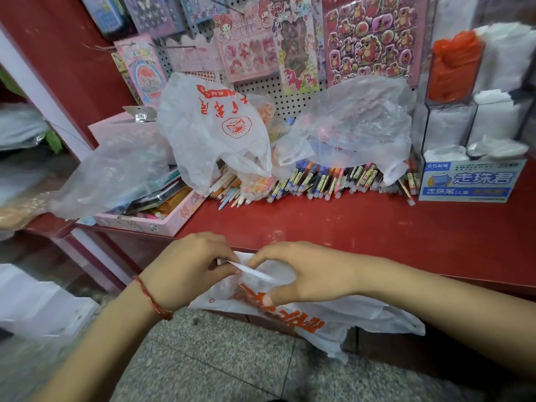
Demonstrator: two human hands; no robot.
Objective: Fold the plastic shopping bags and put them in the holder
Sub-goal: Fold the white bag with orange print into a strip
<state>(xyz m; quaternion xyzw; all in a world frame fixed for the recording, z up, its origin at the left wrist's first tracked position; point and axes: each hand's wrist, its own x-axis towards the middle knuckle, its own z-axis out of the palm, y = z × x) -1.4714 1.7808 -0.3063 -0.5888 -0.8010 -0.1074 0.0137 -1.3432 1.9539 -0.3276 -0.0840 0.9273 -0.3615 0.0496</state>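
At the near edge of the red counter (pixel 362 227), the printed bag (pixel 293 314) was draped half over the lip, well apart from the clear holder (pixel 452 100) at the far right. Its folded edge was pinched by the left hand (pixel 188 265) and the film beside it was gripped by the right hand (pixel 307 274). If either pinch were loosened, the fold could probably be undone by the slippery overhanging tail.

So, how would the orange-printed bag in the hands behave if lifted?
Probably floppy: the orange-printed bag droops crumpled over the red counter edge. Likely very light, its film thin and translucent. May slip; left hand and right hand pinch it.
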